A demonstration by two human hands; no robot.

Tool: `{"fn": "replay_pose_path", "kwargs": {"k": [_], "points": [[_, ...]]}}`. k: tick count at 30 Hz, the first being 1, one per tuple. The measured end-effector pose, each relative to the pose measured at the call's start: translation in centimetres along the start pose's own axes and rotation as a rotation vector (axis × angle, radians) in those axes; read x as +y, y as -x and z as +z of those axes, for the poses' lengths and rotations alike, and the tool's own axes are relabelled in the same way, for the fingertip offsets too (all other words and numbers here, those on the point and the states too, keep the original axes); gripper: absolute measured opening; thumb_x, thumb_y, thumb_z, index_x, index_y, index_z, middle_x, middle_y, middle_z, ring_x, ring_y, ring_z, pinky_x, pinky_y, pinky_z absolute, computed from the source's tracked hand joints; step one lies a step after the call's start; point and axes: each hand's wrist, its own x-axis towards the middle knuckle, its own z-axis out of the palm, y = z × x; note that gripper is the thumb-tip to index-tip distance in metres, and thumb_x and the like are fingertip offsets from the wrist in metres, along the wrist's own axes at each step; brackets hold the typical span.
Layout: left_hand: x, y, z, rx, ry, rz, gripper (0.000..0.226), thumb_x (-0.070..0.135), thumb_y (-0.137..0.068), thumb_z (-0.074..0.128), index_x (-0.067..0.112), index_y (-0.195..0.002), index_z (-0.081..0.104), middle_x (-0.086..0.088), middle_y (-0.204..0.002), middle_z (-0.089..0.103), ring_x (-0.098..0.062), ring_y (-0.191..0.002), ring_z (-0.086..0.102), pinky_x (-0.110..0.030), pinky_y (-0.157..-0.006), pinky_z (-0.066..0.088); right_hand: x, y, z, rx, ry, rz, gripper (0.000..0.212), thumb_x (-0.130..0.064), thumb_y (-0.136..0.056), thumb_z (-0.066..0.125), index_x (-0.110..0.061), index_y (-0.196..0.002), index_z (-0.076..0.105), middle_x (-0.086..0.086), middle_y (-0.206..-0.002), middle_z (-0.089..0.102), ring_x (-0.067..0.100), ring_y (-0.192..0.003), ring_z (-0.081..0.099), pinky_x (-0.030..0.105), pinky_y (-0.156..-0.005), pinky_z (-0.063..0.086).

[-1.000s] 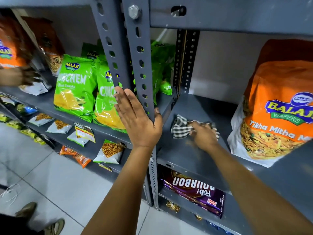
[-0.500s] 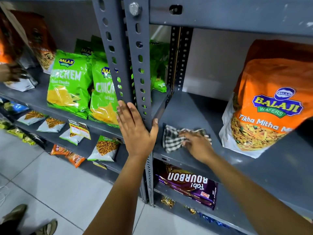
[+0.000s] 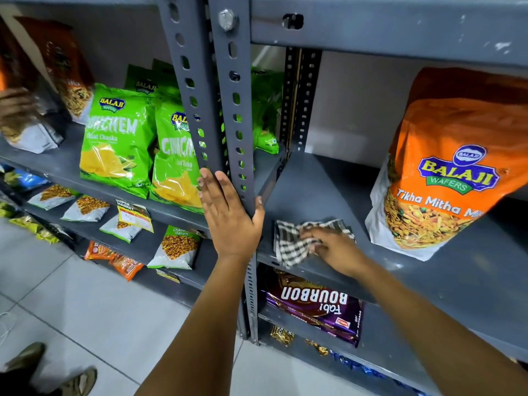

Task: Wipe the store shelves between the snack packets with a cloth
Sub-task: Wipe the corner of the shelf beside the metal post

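- Head view: the right hand (image 3: 335,248) lies palm-down on a checked cloth (image 3: 291,247), its fingers (image 3: 310,234) spread and pressing the cloth flat against the grey shelf (image 3: 323,192); it is not closed around the cloth.
- The cloth sits at the front edge of that shelf, near the left corner, at about 9 o'clock from the right hand, crumpled, with part of it under the fingers.
- At about 2 o'clock from the cloth stands a big orange packet (image 3: 454,167), upright and leaning a little, well apart from the cloth, with bare shelf between them.
- The left hand (image 3: 228,215) rests open on the grey upright post (image 3: 228,110) at the shelf's corner, palm against the front of the post and thumb hooked round its right edge; nothing else is in it.
- At about 10 o'clock from the left hand, two green packets (image 3: 117,141) stand side by side on the neighbouring shelf, the nearer one just beside the post and partly hidden by it.
- More green packets stand behind the post, further back.
- At about 6 o'clock from the cloth, on the shelf below, lies a purple biscuit pack (image 3: 317,312), its lettering upside down from here.
- At the far left edge, at about 9 o'clock, another person's hand (image 3: 14,107) touches a blurred packet.
- Small white packets (image 3: 177,247) lie on the lower left shelf, at about 8 o'clock from the left hand.
- Pale floor tiles (image 3: 100,310) fill the lower left.
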Motion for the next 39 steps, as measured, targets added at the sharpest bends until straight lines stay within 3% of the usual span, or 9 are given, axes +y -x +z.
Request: {"fn": "replay_pose_path", "kwargs": {"k": [3,6,10,14,18,22,26,32,39], "points": [[0.1,0.0,0.1,0.007,0.003,0.009,0.084,0.043,-0.091,0.038,0.018,-0.139,-0.025,-0.020,-0.145,0.007,-0.041,-0.135,0.009,-0.051,-0.110,0.019,0.4,0.9,-2.2,-0.141,-0.181,0.032,0.034,-0.001,-0.090,0.051,-0.017,-0.118,0.059,0.005,-0.119,0.061,0.024,-0.111,0.056,0.023,-0.084,0.041],[-0.1,0.0,0.2,-0.002,0.011,0.006,0.090,0.039,-0.088,0.045,0.019,-0.139,-0.026,-0.025,-0.145,0.009,-0.041,-0.135,0.007,-0.050,-0.111,0.017,0.2,-2.0,-3.4,0.069,-0.271,0.093,0.034,-0.004,-0.090,0.053,-0.013,-0.122,0.056,0.012,-0.123,0.062,0.020,-0.108,0.056,0.014,-0.072,0.040],[-0.3,0.1,0.2,-0.016,0.006,0.023,0.088,0.040,-0.090,0.043,0.017,-0.139,-0.026,-0.026,-0.145,0.008,-0.041,-0.135,0.006,-0.048,-0.112,0.014,-0.8,-3.0,-0.1,0.078,0.095,0.073,0.046,-0.010,-0.090,0.050,-0.033,-0.130,0.047,0.008,-0.140,0.051,0.030,-0.117,0.055,0.031,-0.092,0.044],[-0.1,-0.2,-0.2,-0.038,-0.008,0.018,0.094,0.038,-0.087,0.047,0.018,-0.137,-0.029,-0.019,-0.152,-0.009,-0.040,-0.135,0.005,-0.045,-0.113,0.011,-0.1,1.2,-0.1,-0.073,0.042,0.017,0.049,0.000,-0.087,0.053,-0.035,-0.123,0.055,0.001,-0.126,0.061,0.024,-0.094,0.060,0.033,-0.080,0.048],[0.1,-0.1,-0.5,-0.058,-0.036,0.003,0.095,0.036,-0.086,0.049,0.012,-0.138,-0.026,-0.038,-0.143,0.023,-0.045,-0.134,0.016,-0.050,-0.110,0.019,0.9,2.2,-3.9,-0.258,-0.074,0.086,0.044,0.008,-0.085,0.050,-0.024,-0.113,0.065,0.004,-0.134,0.056,0.024,-0.120,0.053,0.038,-0.106,0.041],[0.3,-0.1,-0.8,-0.096,-0.044,-0.008,0.088,0.036,-0.086,0.048,0.003,-0.144,-0.009,-0.039,-0.143,0.022,-0.047,-0.135,0.017,-0.050,-0.111,0.017,-2.7,-0.4,-3.0,-0.071,-0.128,0.099,0.041,0.004,-0.089,0.047,-0.020,-0.121,0.059,-0.007,-0.102,0.074,0.002,-0.086,0.065,0.014,-0.072,0.049],[0.3,-0.2,-0.9,-0.125,-0.039,-0.001,0.077,0.037,-0.086,0.049,-0.003,-0.138,0.008,-0.039,-0.143,0.021,-0.047,-0.135,0.018,-0.050,-0.111,0.018,-3.5,0.3,1.1,-0.042,0.124,0.040,0.061,0.011,-0.082,0.045,-0.035,-0.120,0.057,0.003,-0.132,0.058,0.024,-0.096,0.061,0.033,-0.078,0.052],[0.5,-0.3,-1.1,-0.143,-0.030,-0.018,0.076,0.036,-0.086,0.049,-0.004,-0.138,0.009,-0.039,-0.143,0.022,-0.050,-0.134,0.020,-0.052,-0.110,0.020,3.6,8.9,-2.5,-0.039,0.025,0.215,0.044,0.010,-0.083,0.048,-0.022,-0.099,0.072,0.008,-0.121,0.066,0.026,-0.115,0.056,0.030,-0.097,0.042],[1.0,-0.4,-1.5,-0.198,-0.038,-0.053,0.077,0.033,-0.087,0.048,-0.011,-0.139,0.012,-0.039,-0.145,0.018,-0.050,-0.136,0.016,-0.054,-0.111,0.018,5.9,11.7,-7.4,0.008,-0.135,0.377,0.065,0.018,-0.077,0.046,-0.039,-0.057,0.070,0.017,-0.106,0.072,0.034,-0.104,0.063,0.029,-0.081,0.047]]}}
